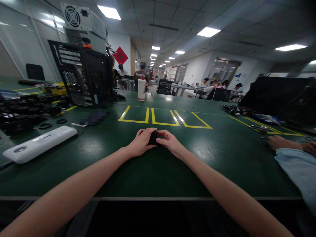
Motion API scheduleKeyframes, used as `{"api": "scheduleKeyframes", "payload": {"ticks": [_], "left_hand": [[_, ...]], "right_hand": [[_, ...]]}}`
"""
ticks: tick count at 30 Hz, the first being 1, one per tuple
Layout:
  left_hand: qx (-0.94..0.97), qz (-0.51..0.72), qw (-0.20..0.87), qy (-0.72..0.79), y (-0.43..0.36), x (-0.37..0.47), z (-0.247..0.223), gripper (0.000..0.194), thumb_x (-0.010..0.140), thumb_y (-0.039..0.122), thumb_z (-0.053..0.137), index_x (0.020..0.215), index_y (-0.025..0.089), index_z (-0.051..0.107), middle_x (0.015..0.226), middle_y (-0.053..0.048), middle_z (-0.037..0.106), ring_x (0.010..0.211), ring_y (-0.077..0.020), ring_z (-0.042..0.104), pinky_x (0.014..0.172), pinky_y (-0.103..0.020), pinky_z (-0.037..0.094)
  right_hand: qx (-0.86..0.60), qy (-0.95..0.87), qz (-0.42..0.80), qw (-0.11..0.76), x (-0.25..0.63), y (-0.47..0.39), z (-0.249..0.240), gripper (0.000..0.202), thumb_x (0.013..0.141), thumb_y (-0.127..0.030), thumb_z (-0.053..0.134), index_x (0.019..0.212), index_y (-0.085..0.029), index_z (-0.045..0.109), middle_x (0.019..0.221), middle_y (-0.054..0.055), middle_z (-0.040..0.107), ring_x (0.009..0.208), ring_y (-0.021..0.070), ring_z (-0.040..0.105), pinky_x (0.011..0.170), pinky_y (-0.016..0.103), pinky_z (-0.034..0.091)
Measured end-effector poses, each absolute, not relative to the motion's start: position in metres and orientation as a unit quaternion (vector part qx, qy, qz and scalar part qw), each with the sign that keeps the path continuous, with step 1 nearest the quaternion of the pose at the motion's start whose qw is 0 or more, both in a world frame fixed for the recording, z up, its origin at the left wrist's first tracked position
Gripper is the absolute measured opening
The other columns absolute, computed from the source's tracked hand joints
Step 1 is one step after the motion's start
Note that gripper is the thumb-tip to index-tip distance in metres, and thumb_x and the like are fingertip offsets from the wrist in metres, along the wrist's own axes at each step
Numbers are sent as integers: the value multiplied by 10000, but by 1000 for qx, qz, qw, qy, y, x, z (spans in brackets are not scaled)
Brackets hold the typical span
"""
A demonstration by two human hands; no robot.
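Observation:
A small black object (pixel 152 138) is between my two hands, low over the green table (pixel 138 174); its kind is too dark and too covered to make out. My left hand (pixel 142 142) wraps round it from the left, fingers over the top and thumb below. From the right, my right hand (pixel 170 142) pinches its edge with thumb and fingertips. Just beyond the hands, yellow tape (pixel 165 124) marks out box shapes on the tabletop.
A white power strip (pixel 41 143) lies left, near black coiled parts (pixel 27 112). An open computer case (pixel 86 75) with a power supply (pixel 82 19) on top stands behind. A white cup (pixel 141 89) stands ahead. At right are a co-worker's hand (pixel 283 143), cables (pixel 232 109) and a black monitor (pixel 278 98).

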State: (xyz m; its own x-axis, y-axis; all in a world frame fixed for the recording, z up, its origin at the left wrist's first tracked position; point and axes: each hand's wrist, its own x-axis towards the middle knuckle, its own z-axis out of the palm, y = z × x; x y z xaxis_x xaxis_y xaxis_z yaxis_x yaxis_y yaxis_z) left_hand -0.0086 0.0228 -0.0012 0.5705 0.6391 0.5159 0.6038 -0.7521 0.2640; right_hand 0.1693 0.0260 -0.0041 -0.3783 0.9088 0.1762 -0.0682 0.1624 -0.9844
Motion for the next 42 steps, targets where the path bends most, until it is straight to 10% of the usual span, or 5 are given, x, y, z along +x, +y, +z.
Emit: {"api": "scheduleKeyframes", "payload": {"ticks": [42], "left_hand": [[884, 300, 27, 357, 22, -9, -2, 585, 754, 293, 566, 1227, 225, 230, 1210, -84, 429, 1130, -233, 407, 969, -433, 247]], "right_hand": [[-314, -631, 548, 450, 167, 23, -2, 385, 592, -240, 706, 922, -236, 510, 952, 1, 559, 953, 147, 522, 875, 349, 401]]}}
